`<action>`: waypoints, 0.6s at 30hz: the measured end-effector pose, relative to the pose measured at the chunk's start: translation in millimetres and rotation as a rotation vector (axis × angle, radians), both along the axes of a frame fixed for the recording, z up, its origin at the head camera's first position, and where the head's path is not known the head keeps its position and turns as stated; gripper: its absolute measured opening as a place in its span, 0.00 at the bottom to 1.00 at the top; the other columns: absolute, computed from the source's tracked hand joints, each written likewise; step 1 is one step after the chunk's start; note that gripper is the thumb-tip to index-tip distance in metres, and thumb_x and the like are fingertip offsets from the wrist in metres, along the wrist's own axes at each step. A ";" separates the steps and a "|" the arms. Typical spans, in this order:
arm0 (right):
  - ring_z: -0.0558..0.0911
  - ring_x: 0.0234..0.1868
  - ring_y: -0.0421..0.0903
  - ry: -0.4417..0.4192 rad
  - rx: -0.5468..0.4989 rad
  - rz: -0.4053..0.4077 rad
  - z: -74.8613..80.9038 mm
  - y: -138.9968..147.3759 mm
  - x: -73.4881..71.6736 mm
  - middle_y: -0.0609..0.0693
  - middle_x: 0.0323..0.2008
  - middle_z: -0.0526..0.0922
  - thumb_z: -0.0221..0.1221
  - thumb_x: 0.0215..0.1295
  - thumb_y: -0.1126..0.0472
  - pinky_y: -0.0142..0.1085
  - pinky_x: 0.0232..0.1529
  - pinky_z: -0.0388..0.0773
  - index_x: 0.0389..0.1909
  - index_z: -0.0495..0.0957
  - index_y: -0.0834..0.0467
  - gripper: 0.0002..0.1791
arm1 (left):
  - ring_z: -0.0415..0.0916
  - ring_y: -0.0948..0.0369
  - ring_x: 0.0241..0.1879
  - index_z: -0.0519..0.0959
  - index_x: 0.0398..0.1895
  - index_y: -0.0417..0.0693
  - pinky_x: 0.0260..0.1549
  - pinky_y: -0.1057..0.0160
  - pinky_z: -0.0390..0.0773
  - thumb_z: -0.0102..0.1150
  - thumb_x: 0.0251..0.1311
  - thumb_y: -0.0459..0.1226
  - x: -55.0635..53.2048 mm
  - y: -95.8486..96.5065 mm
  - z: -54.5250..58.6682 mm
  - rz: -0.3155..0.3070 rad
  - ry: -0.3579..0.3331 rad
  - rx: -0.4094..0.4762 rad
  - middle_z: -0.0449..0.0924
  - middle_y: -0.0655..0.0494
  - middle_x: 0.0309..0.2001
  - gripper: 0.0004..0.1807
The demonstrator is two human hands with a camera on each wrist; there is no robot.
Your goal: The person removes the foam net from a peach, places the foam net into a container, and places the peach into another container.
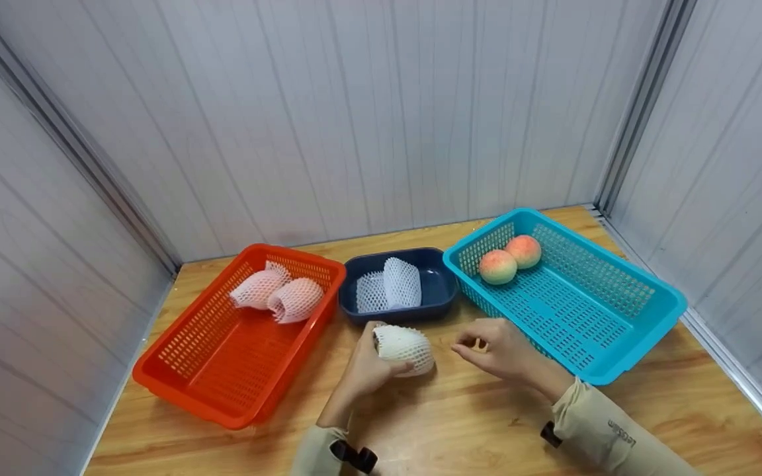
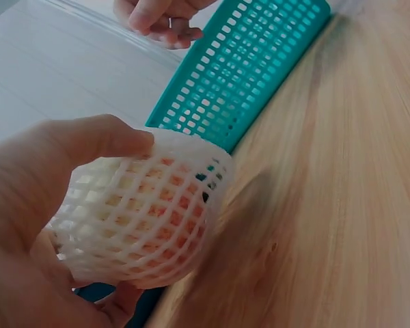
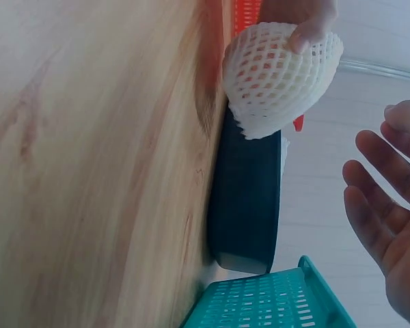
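Note:
My left hand [image 1: 362, 365] grips a peach in a white foam net sleeve [image 1: 409, 352], low over the table in front of the dark blue tub. In the left wrist view, red and pale yellow peach skin [image 2: 165, 217] shows through the mesh, with the thumb on top. My right hand [image 1: 497, 347] hovers to the right of it, beside the teal basket, fingers loosely curled and holding nothing. From the right wrist view, those fingers [image 3: 372, 222] are apart from the netted peach [image 3: 277, 78].
At left stands an orange-red basket [image 1: 275, 383] with two netted peaches [image 1: 298, 299]. White foam nets [image 1: 402, 284] lie in the dark blue tub [image 1: 444, 291]. Two bare peaches [image 1: 498, 267] sit toward the back of the teal basket [image 1: 645, 337]. Pale panel walls [image 1: 368, 119] enclose the table.

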State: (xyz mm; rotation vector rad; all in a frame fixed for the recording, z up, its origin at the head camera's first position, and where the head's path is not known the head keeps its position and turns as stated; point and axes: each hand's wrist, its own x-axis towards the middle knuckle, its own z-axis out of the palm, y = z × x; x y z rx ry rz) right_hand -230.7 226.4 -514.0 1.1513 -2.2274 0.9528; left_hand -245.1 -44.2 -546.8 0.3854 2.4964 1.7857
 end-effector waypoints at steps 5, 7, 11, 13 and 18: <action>0.76 0.25 0.35 -0.069 0.006 -0.004 -5.0 -0.1 2.0 0.39 0.26 0.80 0.65 0.63 0.60 0.27 0.24 0.74 0.31 0.82 0.54 0.03 | 0.74 0.53 0.46 0.69 0.58 0.39 0.46 0.54 0.76 0.77 0.33 0.28 0.4 3.3 -2.5 -0.037 -0.002 0.106 0.75 0.47 0.48 0.42; 0.76 0.25 0.34 -0.096 -0.010 0.000 -7.6 -0.3 3.0 0.39 0.27 0.80 0.64 0.63 0.59 0.29 0.23 0.75 0.31 0.82 0.54 0.03 | 0.73 0.53 0.46 0.70 0.57 0.37 0.47 0.55 0.75 0.77 0.34 0.26 3.7 4.5 2.7 -0.057 -0.001 0.147 0.75 0.47 0.48 0.40; 0.76 0.25 0.34 -0.101 -0.030 -0.001 -11.6 -0.9 3.5 0.39 0.26 0.80 0.65 0.63 0.60 0.29 0.22 0.75 0.30 0.82 0.53 0.03 | 0.72 0.54 0.47 0.70 0.55 0.37 0.48 0.56 0.74 0.77 0.33 0.25 -1.3 7.8 -6.0 -0.077 0.012 0.238 0.75 0.47 0.49 0.39; 0.75 0.24 0.33 -0.082 -0.030 0.001 -13.2 -1.4 2.9 0.39 0.26 0.80 0.66 0.60 0.63 0.27 0.23 0.74 0.30 0.82 0.53 0.03 | 0.72 0.53 0.49 0.70 0.56 0.38 0.48 0.55 0.74 0.77 0.32 0.24 -7.4 9.6 -18.7 -0.078 0.018 0.299 0.75 0.46 0.51 0.40; 0.76 0.24 0.32 -0.086 -0.012 0.016 -17.6 -2.2 3.6 0.39 0.25 0.80 0.68 0.56 0.67 0.25 0.23 0.73 0.29 0.82 0.52 0.07 | 0.72 0.51 0.50 0.68 0.57 0.36 0.48 0.56 0.75 0.76 0.32 0.21 -11.9 11.1 -30.6 -0.081 0.015 0.389 0.73 0.43 0.53 0.42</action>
